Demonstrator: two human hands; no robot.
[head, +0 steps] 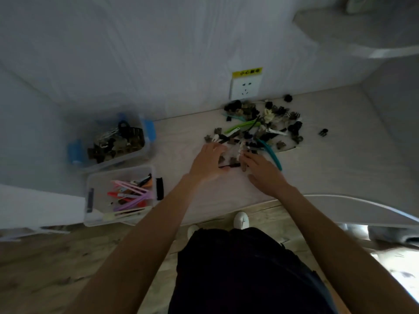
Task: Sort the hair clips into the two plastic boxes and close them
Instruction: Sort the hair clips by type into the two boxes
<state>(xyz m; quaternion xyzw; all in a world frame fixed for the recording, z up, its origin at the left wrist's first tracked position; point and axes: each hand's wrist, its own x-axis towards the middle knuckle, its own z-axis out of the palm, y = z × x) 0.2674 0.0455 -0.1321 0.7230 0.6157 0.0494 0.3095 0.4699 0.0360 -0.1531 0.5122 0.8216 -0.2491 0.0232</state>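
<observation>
On the pale tabletop (317, 168), against the white wall, a loose pile of hair clips (258, 125) is lying spread out just below a wall socket (245, 89) that is carrying a yellow label. Both hands are reaching into the near edge of that pile. The left hand (209, 163) is lying palm down with its fingers spread and lightly bent over several small brown clips; whether it is pinching one is not possible to tell. The right hand (263, 172) is lying beside it, fingers extended toward a white clip, and its grip is likewise unclear through the blur. A long teal clip (273, 154) is lying just right of the right hand, and a green clip (240, 127) is sitting farther back in the pile. Well to the left, two open clear plastic boxes are standing next to each other: the far box (118, 141), with blue latches, is holding dark claw clips, and the near box (120, 196), with black latches, is holding long pink, purple and red clips. One small black clip (323, 132) is lying apart at the right of the pile.
</observation>
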